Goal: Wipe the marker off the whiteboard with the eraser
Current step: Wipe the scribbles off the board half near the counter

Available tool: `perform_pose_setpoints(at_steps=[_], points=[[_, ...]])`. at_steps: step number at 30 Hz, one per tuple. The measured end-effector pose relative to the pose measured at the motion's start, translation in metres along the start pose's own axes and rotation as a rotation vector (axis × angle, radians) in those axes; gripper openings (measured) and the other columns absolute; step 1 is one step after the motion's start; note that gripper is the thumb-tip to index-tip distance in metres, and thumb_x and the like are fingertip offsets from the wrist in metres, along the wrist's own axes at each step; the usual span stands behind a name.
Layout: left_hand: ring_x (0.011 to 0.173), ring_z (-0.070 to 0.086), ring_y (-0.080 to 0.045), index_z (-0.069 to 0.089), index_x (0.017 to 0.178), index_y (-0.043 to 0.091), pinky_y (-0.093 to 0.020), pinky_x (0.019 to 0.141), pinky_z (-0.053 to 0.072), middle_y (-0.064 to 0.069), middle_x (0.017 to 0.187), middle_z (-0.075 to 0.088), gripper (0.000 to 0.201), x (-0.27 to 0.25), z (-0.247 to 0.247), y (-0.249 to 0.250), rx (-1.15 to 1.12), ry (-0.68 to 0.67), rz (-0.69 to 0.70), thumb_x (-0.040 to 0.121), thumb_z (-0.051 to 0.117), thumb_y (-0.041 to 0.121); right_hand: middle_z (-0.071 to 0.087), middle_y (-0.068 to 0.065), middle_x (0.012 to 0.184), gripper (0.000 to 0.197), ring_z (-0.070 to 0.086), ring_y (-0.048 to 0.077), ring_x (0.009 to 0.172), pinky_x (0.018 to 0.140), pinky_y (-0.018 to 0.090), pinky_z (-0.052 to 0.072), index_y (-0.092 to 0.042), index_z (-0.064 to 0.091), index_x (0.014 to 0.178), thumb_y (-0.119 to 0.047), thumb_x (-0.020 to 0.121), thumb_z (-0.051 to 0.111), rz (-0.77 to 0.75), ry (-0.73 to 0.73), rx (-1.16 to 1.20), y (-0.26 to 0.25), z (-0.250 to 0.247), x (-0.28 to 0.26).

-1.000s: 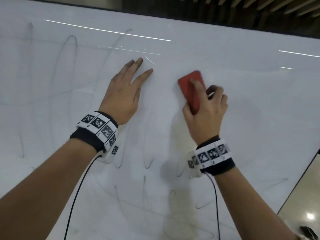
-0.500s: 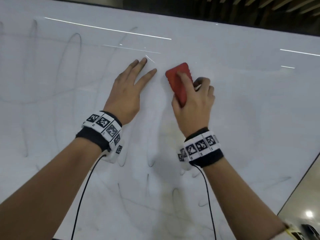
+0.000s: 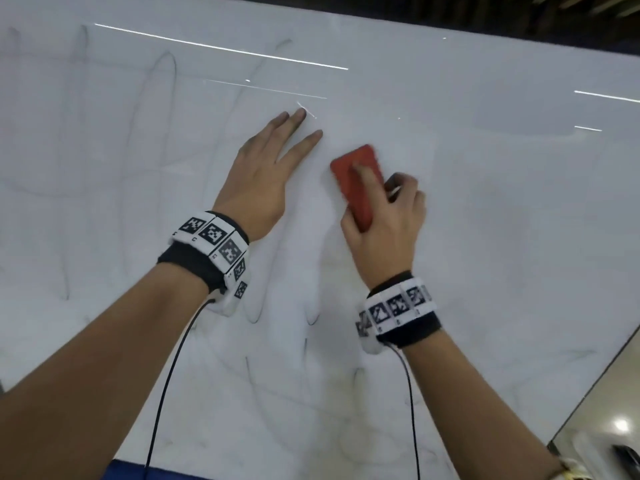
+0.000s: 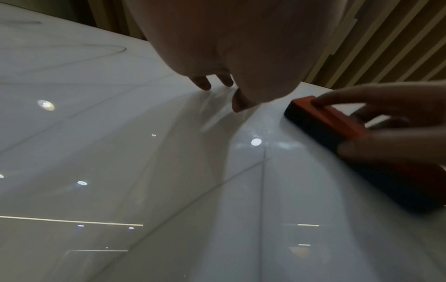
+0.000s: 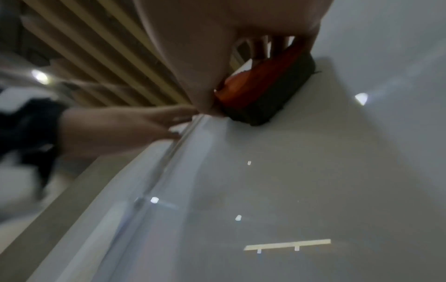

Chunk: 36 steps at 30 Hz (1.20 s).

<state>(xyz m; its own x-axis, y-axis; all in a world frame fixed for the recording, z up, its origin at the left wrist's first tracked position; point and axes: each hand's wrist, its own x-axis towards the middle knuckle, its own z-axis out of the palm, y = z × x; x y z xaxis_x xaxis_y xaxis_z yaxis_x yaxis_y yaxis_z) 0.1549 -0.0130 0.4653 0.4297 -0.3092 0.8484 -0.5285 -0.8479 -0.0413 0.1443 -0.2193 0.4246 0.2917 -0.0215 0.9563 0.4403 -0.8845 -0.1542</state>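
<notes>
The right hand [image 3: 384, 230] grips the red eraser [image 3: 358, 183], forefinger laid along its back and thumb and the other fingers curled at its sides, with the dark felt face flat on the whiteboard [image 3: 502, 202] near the middle of the head view. The left hand [image 3: 263, 178] lies flat on the board just beside it at nine o'clock, fingers straight and slightly spread, holding nothing. To do this step well, I would keep the felt fully flat, as the right wrist view shows it [image 5: 265, 95], and press evenly through the forefinger so neither end lifts. Faint grey marker strokes [image 3: 166, 84] remain toward ten o'clock, and more loops [image 3: 256, 306] toward six o'clock between the forearms, so much is probably left. Overlapping passes should work best, and the bracing hand will likely have to shift, since it seems to lie where wiping is due.
</notes>
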Motion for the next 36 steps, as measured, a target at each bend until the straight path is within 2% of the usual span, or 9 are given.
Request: perform_pose_setpoints(at_steps=[6, 11, 13, 15, 18, 21, 24, 29, 36], points=[[0.156, 0.017, -0.026, 0.030, 0.158, 0.025, -0.044, 0.122, 0.022, -0.004, 0.168, 0.018, 0.090, -0.005, 0.004, 0.002, 0.003, 0.038, 0.003, 0.081, 0.049, -0.016, 0.058, 0.011, 0.114, 0.059, 0.053, 0.032, 0.097, 0.082, 0.041, 0.038, -0.032, 0.069, 0.115, -0.018, 0.059, 0.078, -0.360, -0.439, -0.094, 0.030, 0.016, -0.148], [0.155, 0.020, -0.027, 0.031, 0.158, 0.024, -0.047, 0.122, 0.027, -0.006, 0.168, 0.021, 0.058, -0.006, 0.007, 0.003, 0.054, 0.077, 0.003, 0.103, 0.047, 0.017, 0.052, 0.020, 0.108, 0.058, 0.050, 0.033, 0.096, 0.087, 0.042, 0.039, -0.027, 0.060, 0.126, -0.024, 0.068, 0.069, 0.027, -0.034, -0.040, 0.094, -0.044, -0.089], [0.155, 0.018, -0.028, 0.030, 0.158, 0.023, -0.051, 0.123, 0.025, -0.007, 0.168, 0.019, 0.057, -0.006, 0.012, 0.012, 0.054, 0.081, -0.054, 0.104, 0.046, 0.034, 0.050, 0.023, 0.113, 0.057, 0.048, 0.034, 0.101, 0.093, 0.040, 0.040, -0.021, 0.061, 0.131, -0.018, 0.075, 0.072, 0.227, 0.184, 0.033, 0.109, -0.056, -0.057], [0.156, 0.015, -0.030, 0.029, 0.159, 0.021, -0.054, 0.124, 0.020, -0.008, 0.169, 0.016, 0.065, -0.006, 0.019, 0.025, 0.070, 0.069, -0.131, 0.102, 0.046, 0.049, 0.049, 0.022, 0.118, 0.057, 0.048, 0.035, 0.103, 0.095, 0.038, 0.040, -0.020, 0.062, 0.133, -0.015, 0.077, 0.072, 0.282, 0.218, 0.043, 0.104, -0.050, -0.064], [0.156, 0.012, -0.032, 0.028, 0.158, 0.021, -0.054, 0.125, 0.013, -0.011, 0.169, 0.012, 0.075, -0.004, 0.026, 0.046, 0.110, 0.056, -0.232, 0.097, 0.047, 0.061, 0.049, 0.016, 0.122, 0.057, 0.052, 0.038, 0.103, 0.091, 0.049, 0.044, -0.028, 0.059, 0.129, -0.018, 0.074, 0.072, -0.027, -0.122, -0.056, 0.087, -0.025, -0.146], [0.156, 0.013, -0.032, 0.034, 0.155, 0.026, -0.053, 0.124, 0.013, -0.011, 0.168, 0.017, 0.069, -0.004, 0.029, 0.071, 0.091, 0.090, -0.157, 0.096, 0.052, 0.057, 0.051, 0.012, 0.122, 0.054, 0.057, 0.039, 0.101, 0.085, 0.051, 0.046, -0.032, 0.062, 0.125, -0.018, 0.074, 0.074, -0.225, -0.366, -0.123, 0.095, -0.024, -0.195], [0.156, 0.014, -0.031, 0.035, 0.155, 0.030, -0.052, 0.124, 0.017, -0.009, 0.169, 0.016, 0.064, -0.007, 0.043, 0.092, 0.090, 0.055, -0.001, 0.097, 0.055, 0.049, 0.054, 0.018, 0.118, 0.050, 0.056, 0.039, 0.097, 0.085, 0.046, 0.042, -0.029, 0.060, 0.128, -0.018, 0.080, 0.069, -0.143, -0.185, -0.095, 0.110, -0.049, -0.143], [0.158, 0.006, -0.028, 0.022, 0.160, 0.034, -0.051, 0.126, 0.014, -0.007, 0.171, 0.005, 0.062, -0.022, 0.067, 0.095, 0.118, -0.031, -0.033, 0.104, 0.047, 0.045, 0.049, 0.022, 0.123, 0.052, 0.046, 0.031, 0.101, 0.097, 0.041, 0.039, -0.020, 0.060, 0.140, -0.016, 0.089, 0.074, 0.232, 0.205, -0.040, 0.132, -0.067, -0.083], [0.158, 0.005, -0.026, 0.019, 0.161, 0.034, -0.049, 0.128, 0.011, -0.006, 0.171, 0.005, 0.059, -0.030, 0.074, 0.092, 0.149, -0.032, -0.047, 0.108, 0.040, 0.047, 0.053, 0.014, 0.123, 0.037, 0.057, 0.040, 0.101, 0.086, 0.050, 0.045, -0.031, 0.066, 0.125, -0.020, 0.089, 0.067, -0.224, -0.353, -0.128, 0.113, -0.040, -0.211]])
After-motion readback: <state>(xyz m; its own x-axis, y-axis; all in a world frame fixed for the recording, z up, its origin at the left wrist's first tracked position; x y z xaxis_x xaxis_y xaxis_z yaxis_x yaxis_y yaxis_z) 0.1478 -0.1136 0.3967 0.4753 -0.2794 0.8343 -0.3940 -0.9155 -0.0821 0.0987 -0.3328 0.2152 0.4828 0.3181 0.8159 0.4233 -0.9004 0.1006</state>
